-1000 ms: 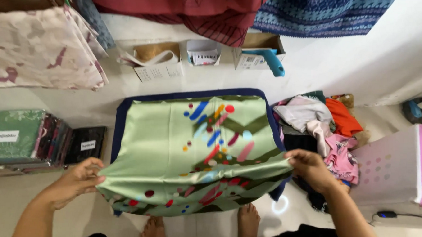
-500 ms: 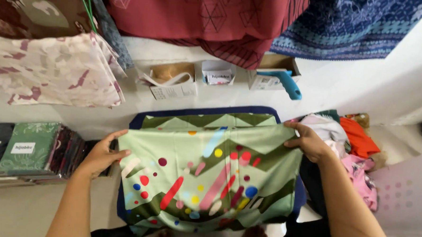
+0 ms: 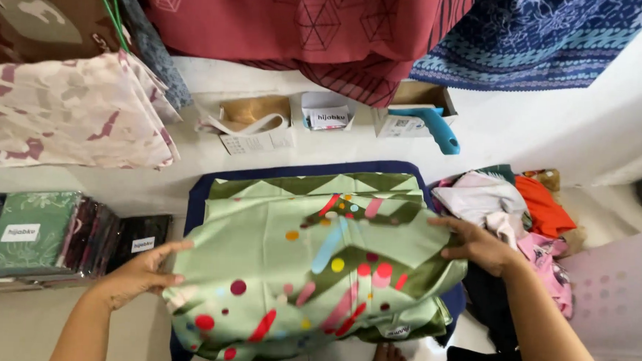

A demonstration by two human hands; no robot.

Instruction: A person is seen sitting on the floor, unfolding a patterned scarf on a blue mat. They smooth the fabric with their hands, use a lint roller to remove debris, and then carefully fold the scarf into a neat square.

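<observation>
A light green satin scarf with dark green zigzags and coloured dots and dashes lies folded over on a dark blue board. My left hand grips the scarf's left edge near the front. My right hand holds its right edge, fingers curled on the cloth. The scarf's front part bunches and hangs over the board's near edge.
Packed scarves in clear sleeves stack at the left. A heap of clothes lies at the right beside a pink and white box. Small cartons and a blue handle stand behind. Cloths hang above. My foot shows below.
The raised scarf fold was brought away from me and laid over the far part, and both hands have since drawn back toward me along the scarf's side edges.
</observation>
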